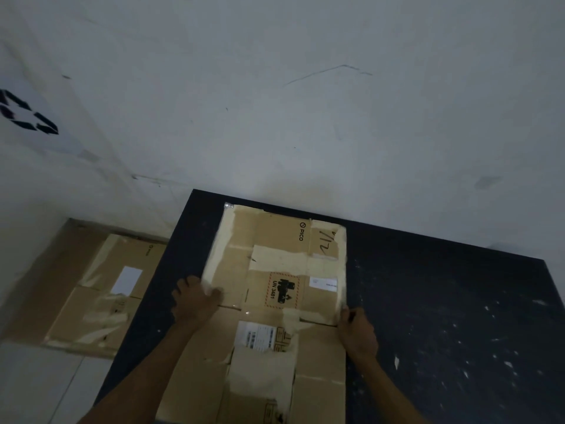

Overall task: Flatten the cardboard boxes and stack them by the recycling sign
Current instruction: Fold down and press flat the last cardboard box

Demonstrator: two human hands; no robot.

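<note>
— Cardboard box (275, 289), flattened, lies on the dark table (443, 301); our left hand (195, 298) grips its left edge, thumb curled on top.

— Our right hand (357, 328) pinches the right edge. We see matte brown board, patched with glossy tape and labels.

— Its far edge nearly meets the white wall (305, 117); bare tabletop spreads rightward. More flattened cardboard (101, 289) rests lower left, below the recycling sign (27, 114).

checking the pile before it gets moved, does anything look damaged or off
The flattened cardboard box on the dark table has torn, peeling tape patches. Both hands hold its sides: left hand, right hand.
</note>
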